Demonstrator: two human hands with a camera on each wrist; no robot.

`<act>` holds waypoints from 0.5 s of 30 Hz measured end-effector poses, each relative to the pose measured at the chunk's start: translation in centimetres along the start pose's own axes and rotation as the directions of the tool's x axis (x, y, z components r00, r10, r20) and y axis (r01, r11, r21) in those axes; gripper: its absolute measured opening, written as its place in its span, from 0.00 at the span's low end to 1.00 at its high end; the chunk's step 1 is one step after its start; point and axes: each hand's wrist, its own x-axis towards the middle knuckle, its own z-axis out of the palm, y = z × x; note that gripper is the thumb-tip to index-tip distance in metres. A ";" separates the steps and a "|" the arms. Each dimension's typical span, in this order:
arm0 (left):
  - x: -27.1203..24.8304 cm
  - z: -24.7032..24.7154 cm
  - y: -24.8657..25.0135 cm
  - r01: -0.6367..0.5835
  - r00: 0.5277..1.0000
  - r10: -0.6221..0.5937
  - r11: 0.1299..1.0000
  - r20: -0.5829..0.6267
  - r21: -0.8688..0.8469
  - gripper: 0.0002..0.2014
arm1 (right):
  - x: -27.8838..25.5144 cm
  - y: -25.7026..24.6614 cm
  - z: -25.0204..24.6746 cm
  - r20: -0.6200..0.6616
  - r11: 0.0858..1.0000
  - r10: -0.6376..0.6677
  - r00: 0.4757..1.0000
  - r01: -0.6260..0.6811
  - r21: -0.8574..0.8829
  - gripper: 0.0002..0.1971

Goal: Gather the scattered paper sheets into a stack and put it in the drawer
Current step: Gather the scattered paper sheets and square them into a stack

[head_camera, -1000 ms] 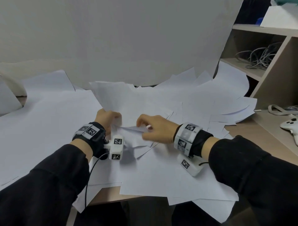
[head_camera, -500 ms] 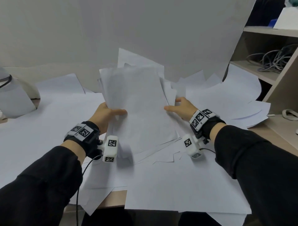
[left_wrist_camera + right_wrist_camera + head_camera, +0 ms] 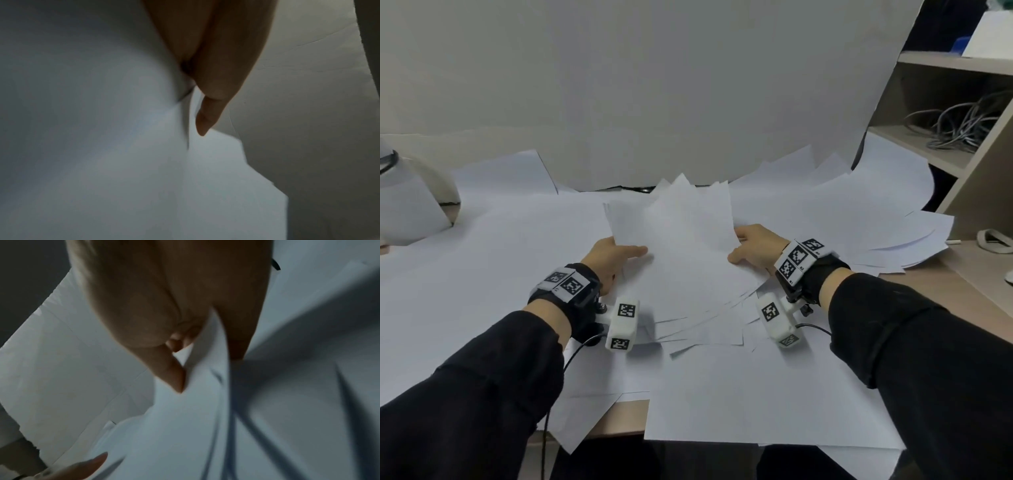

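While the bundle of sheets (image 3: pixel 681 253) was held raised and nearly upright half a second ago, it is now tipped back down toward the table (image 3: pixel 941 277), its near edges fanned out unevenly at 6 o'clock. The bundle is gripped at 9 o'clock by the left hand (image 3: pixel 607 258), thumb laid flat on top and the other fingers hidden beneath the paper. At 3 o'clock it is gripped by the right hand (image 3: pixel 756 248), thumb on top; in the right wrist view a finger is seen under the sheets, so a pinch on the paper edge is judged on both sides. How the hidden fingers are spread cannot be told. Loose sheets (image 3: pixel 866 219) are left scattered from 12 to 3 o'clock, with a larger sheet (image 3: pixel 756 394) lying under the bundle at 6 o'clock.

The lowering is judged as a tapping or squaring move: edges are not yet aligned, so the stack is not ready. No drawer is seen in any view. A shelf with cables (image 3: pixel 959 126) sits at 2 o'clock.
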 end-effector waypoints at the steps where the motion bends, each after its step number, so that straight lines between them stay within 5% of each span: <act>1: 0.1 -0.3 -0.1 0.021 1.000 -0.021 1.000 -0.009 0.019 0.18 | -0.3 -0.1 -0.2 0.047 1.000 -0.017 0.999 0.016 0.014 0.13; 6: -0.1 -1.5 -0.3 0.013 0.999 -0.014 1.000 0.038 0.028 0.21 | -0.1 0.7 -1.6 0.112 0.990 0.058 0.992 -0.071 0.120 0.13; 9: -0.2 -1.6 0.0 -0.100 0.995 0.100 0.994 0.006 0.053 0.17 | 1.0 1.5 -2.5 -0.115 0.967 0.129 0.985 -0.099 0.234 0.09; 12: -0.7 -2.0 0.5 -0.202 0.979 0.203 0.975 -0.011 0.091 0.14 | 1.4 2.2 -4.1 -0.326 0.976 0.216 0.920 -0.204 0.071 0.03; 15: -0.9 -2.5 1.3 -0.234 0.972 0.234 0.972 -0.005 0.036 0.14 | 1.5 2.6 -4.9 -0.357 0.951 0.294 0.887 -0.233 0.204 0.20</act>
